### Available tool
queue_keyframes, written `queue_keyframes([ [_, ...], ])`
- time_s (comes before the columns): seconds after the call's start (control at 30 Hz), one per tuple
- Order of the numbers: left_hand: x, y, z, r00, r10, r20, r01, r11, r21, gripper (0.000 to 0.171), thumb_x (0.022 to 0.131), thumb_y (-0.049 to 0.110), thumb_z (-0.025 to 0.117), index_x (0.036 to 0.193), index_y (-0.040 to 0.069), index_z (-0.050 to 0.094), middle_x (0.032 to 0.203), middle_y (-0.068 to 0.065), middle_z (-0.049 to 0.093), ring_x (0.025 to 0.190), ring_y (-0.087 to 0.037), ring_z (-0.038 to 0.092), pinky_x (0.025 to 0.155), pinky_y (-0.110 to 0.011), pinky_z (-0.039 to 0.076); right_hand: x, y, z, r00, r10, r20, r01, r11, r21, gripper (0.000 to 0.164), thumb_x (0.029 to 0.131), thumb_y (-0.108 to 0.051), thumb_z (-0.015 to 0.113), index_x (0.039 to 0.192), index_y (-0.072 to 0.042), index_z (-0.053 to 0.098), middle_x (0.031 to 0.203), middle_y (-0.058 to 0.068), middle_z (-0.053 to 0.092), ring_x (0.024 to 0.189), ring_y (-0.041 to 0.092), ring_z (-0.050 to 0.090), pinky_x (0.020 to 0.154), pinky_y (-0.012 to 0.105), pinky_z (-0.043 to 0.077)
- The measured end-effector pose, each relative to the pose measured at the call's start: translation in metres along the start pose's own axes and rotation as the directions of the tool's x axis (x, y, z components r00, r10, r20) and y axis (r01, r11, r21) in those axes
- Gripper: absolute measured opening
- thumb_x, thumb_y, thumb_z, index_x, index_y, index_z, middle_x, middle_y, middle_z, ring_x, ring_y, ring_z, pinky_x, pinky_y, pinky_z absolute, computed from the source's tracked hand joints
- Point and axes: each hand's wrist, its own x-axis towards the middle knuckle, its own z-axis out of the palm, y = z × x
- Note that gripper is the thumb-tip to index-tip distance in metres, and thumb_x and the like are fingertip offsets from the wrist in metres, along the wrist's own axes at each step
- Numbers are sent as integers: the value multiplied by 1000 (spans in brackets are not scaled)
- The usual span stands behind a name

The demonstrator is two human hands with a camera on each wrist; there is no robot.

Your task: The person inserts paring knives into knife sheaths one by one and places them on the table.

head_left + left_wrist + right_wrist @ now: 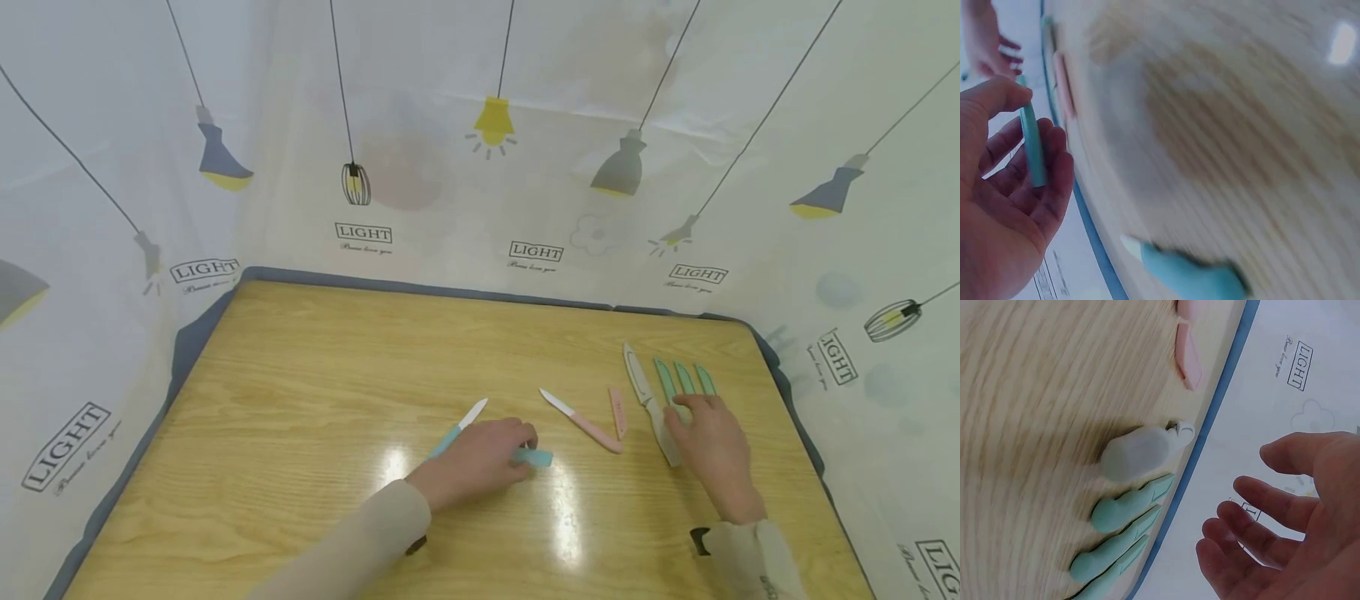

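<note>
My left hand (pixel 483 457) pinches a light blue blade cover (pixel 534 457) between thumb and fingers, just above the table. Beneath that hand lies a blue-handled knife (pixel 472 414) with a bare white blade, partly hidden in the head view. My right hand (pixel 711 442) hovers over the cream-handled knife (pixel 638 375) and three green knives (pixel 666 381), its fingers loosely bent and holding nothing. In the right wrist view, the green knives (pixel 1119 506) lie side by side beside the cream handle (pixel 1135 453). Between my hands is a pink-handled knife (pixel 596 432), its blade uncovered, touching or nearly touching a pink blade cover (pixel 617 408).
All of this lies on a wood-grain table (pixel 315 375) with a dark blue edge (pixel 450 292). A pale cloth (pixel 435 167) printed with lamps surrounds the table at the back and sides. Bare tabletop shows left of my left arm.
</note>
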Motion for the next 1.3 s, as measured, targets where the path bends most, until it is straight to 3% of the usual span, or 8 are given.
queue_keyframes([
  [0.17, -9, -16, -11, 994, -82, -71, 71, 986, -150, 18, 89, 23, 68, 108, 21, 67, 102, 10, 62, 91, -6, 58, 77, -25, 52, -1, -11, 2, 999, -35, -30, 35, 999, -3, 45, 99, -32, 48, 118, 5, 64, 120, 31, 53, 104, 47, 53, 77, 60, 48],
  [0.33, -17, -31, -17, 977, -189, -102, 151, 942, -300, 22, 89, 18, 68, 110, 18, 68, 104, 8, 65, 93, -7, 59, 80, -27, 52, -1, -21, 7, 998, -60, -31, 60, 998, -3, 45, 98, -33, 49, 118, 4, 65, 121, 31, 54, 105, 47, 53, 80, 61, 48],
  [0.57, -30, -49, -20, 930, -320, -182, 209, 866, -454, 13, 86, 18, 70, 98, 19, 65, 93, 10, 66, 82, -9, 60, 72, -27, 54, -4, -42, 21, 992, -125, -24, 125, 992, 32, 40, 96, -29, 54, 115, 3, 67, 119, 28, 57, 96, 40, 60, 72, 54, 54],
  [0.8, -43, -63, -26, 892, -388, -232, 233, 834, -499, 8, 86, 23, 73, 93, 21, 71, 87, 11, 67, 75, -8, 59, 66, -27, 53, -4, -66, 37, 978, -200, -60, 204, 977, 56, 34, 92, -26, 59, 108, 1, 70, 113, 23, 63, 98, 38, 62, 73, 51, 55],
  [1.0, -49, -75, -28, 835, -466, -293, 251, 795, -552, 8, 86, 27, 72, 86, 19, 73, 88, 11, 70, 80, -8, 63, 72, -29, 55, -5, -91, 50, 974, -221, -48, 224, 970, 95, 32, 92, -26, 61, 107, 0, 70, 112, 20, 63, 100, 35, 61, 78, 50, 54],
  [1.13, -54, -81, -29, 787, -518, -334, 231, 750, -620, 14, 89, 28, 68, 89, 15, 73, 92, 5, 71, 82, -10, 65, 71, -28, 56, -11, -114, 62, 963, -265, -40, 268, 957, 108, 28, 91, -25, 62, 104, -2, 72, 107, 15, 66, 96, 29, 62, 81, 46, 54],
  [1.17, -56, -78, -33, 779, -535, -329, 223, 725, -651, 16, 91, 26, 66, 91, 12, 72, 94, 1, 72, 83, -13, 66, 72, -30, 57, -13, -119, 66, 959, -281, -34, 283, 953, 105, 27, 91, -25, 62, 104, -3, 72, 107, 14, 66, 95, 28, 63, 80, 44, 55],
  [1.3, -62, -74, -40, 768, -558, -314, 149, 633, -760, 21, 96, 19, 59, 97, -1, 66, 102, -13, 71, 89, -24, 68, 74, -38, 59, -21, -139, 82, 936, -350, -34, 351, 932, 90, 23, 89, -23, 63, 101, -5, 72, 103, 9, 66, 87, 21, 63, 70, 34, 56],
])
